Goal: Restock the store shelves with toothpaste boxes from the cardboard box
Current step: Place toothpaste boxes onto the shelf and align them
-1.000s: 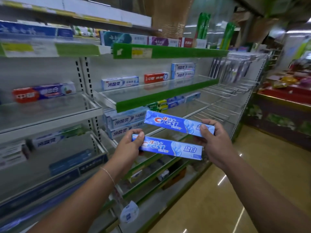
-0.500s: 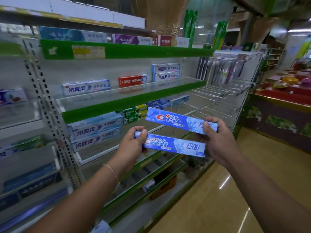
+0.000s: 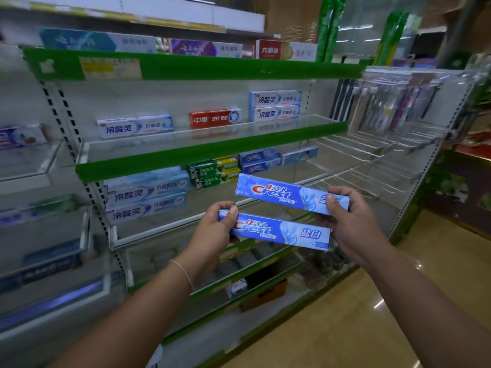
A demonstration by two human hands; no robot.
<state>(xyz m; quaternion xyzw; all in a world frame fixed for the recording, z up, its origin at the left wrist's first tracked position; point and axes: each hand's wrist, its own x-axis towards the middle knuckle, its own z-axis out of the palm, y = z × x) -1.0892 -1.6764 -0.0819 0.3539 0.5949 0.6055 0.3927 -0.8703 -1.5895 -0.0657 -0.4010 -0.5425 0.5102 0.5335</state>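
I hold two blue Crest toothpaste boxes in front of the green-edged glass shelves. My left hand [image 3: 212, 231] grips the left end of the lower Crest box [image 3: 279, 231]. The right end of the upper Crest box [image 3: 281, 193] is held by my right hand [image 3: 356, 224], thumb on its front; the fingers lie behind the lower box's right end. Both boxes lie level, label towards me, just in front of the third shelf [image 3: 186, 221]. More Crest boxes [image 3: 259, 162] are stacked at the back of that shelf. No cardboard box in hand.
Green Darlie boxes [image 3: 212, 172] and pale blue boxes [image 3: 146, 200] stand left of the shelf's Crest stack. The shelf above [image 3: 212, 150] carries red and white boxes. Toothbrush packs [image 3: 393, 102] hang on wire hooks at the right. A brown carton [image 3: 263, 294] sits low down. Tan floor at right.
My view has swung right, so the shelf uprights slid left in frame. Both hands keep their hold on the two boxes, which stay at about the same place and height.
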